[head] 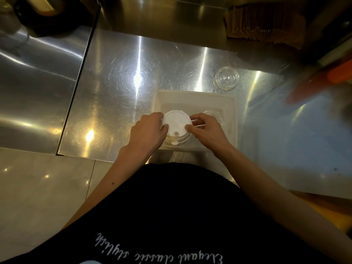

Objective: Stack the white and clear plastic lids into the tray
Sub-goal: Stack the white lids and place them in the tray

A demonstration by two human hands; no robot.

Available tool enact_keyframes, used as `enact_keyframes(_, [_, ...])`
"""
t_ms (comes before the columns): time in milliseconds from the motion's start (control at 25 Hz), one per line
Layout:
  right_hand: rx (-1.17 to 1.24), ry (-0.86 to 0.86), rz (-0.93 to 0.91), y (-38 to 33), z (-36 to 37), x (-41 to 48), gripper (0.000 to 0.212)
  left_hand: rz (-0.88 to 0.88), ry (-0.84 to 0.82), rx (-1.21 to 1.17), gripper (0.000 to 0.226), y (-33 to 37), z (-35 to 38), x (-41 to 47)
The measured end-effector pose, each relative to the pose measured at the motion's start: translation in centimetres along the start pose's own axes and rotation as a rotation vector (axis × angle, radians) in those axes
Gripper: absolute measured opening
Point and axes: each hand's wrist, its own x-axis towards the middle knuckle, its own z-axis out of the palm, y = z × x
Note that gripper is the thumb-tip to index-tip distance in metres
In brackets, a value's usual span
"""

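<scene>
— White lid: where was it, seen from the head camera?
— Over the near-left of the cream tray, pinched at its rim by left hand and right hand. Clear lids sat beyond the tray on steel. Whatever lay under the hands was hard to make out.

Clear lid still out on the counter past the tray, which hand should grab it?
Right hand, probably. The clear lid sits beyond the tray's far right corner, on that side; the left hand would cross over.
</scene>
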Motion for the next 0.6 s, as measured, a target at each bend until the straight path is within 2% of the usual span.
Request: enact_keyframes(600, [0.01, -0.025, 0.023, 0.12, -0.03, 0.05, 0.043, 0.012, 0.003, 0.003, 0.034, 0.16, 0.21, -0.24])
